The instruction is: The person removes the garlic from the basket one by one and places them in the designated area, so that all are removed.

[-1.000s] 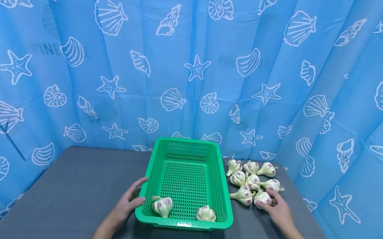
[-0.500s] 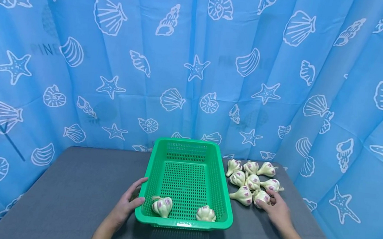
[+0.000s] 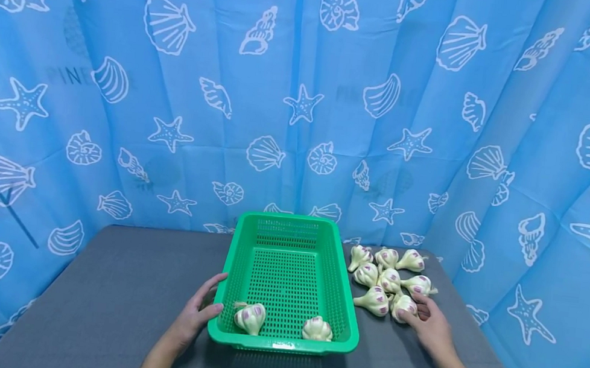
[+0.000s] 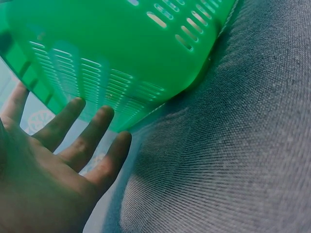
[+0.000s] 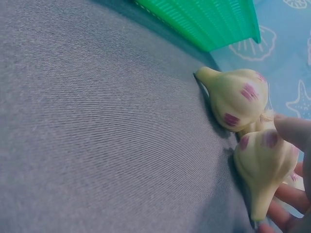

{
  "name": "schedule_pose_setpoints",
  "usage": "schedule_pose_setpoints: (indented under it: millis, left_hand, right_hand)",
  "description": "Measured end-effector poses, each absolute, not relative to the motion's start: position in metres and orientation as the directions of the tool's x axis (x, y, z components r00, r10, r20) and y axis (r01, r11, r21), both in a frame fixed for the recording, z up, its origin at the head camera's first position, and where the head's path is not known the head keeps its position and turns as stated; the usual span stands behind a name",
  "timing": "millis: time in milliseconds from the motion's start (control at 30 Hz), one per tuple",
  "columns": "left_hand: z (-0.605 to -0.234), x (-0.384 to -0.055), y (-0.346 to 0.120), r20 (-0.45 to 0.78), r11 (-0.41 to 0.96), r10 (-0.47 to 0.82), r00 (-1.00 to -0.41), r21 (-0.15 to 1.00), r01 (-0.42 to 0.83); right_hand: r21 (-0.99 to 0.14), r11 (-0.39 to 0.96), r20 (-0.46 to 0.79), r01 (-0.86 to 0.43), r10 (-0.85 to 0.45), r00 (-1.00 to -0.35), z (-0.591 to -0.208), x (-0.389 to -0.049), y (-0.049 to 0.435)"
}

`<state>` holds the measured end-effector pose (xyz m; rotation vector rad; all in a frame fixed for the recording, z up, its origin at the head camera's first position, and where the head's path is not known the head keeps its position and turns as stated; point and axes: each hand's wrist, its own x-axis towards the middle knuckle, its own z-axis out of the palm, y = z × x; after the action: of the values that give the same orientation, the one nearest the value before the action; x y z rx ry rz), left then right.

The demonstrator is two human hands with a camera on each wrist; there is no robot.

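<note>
My left hand (image 3: pixel 193 319) rests at the left side of the green basket (image 3: pixel 283 345), its thumb near the rim. In the left wrist view its fingers (image 4: pixel 90 141) are spread and fairly straight against the slotted wall. Inside the basket lie two garlic bulbs, one at the near left (image 3: pixel 250 318) and one at the near right (image 3: pixel 318 329). My right hand (image 3: pixel 433 328) holds the nearest garlic bulb (image 5: pixel 265 158) of the group on the right, with thumb on one side and fingers behind. That bulb stays low at the cloth, its stem toward the wrist camera's bottom edge.
Several more garlic bulbs (image 3: pixel 389 280) lie bunched on the grey cloth (image 3: pixel 141 288), right of the basket. One bulb (image 3: pixel 373 301) sits right beside the held one. A blue shell-print curtain (image 3: pixel 302 118) stands behind and along both sides.
The right hand shifts only slightly around the garlic bulb, which has turned a little and edged left. The left hand and the basket stay where they were.
</note>
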<state>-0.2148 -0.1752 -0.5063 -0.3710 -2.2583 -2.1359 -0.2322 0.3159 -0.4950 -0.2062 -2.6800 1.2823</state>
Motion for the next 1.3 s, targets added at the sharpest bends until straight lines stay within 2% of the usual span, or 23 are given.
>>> schedule_pose_setpoints:
  millis: [433, 933, 1300]
  left_hand:
    - [-0.505, -0.215, -0.177, 0.172, 0.036, 0.184, -0.968, 0.983, 0.182]
    - [-0.505, -0.215, -0.176, 0.154, 0.045, 0.177, -0.972, 0.985, 0.165]
    - [-0.507, -0.215, -0.178, 0.187, 0.043, 0.196, -0.963, 0.979, 0.199]
  right_hand:
    - [-0.771, 0.635, 0.205, 0.047, 0.316, -0.926, -0.499, -0.229, 0.313]
    - [-0.784, 0.619, 0.231, 0.054, 0.371, -0.899, -0.499, -0.233, 0.309]
    - [-0.808, 0.589, 0.352, -0.02, 0.455, -0.818, -0.487, -0.241, 0.299]
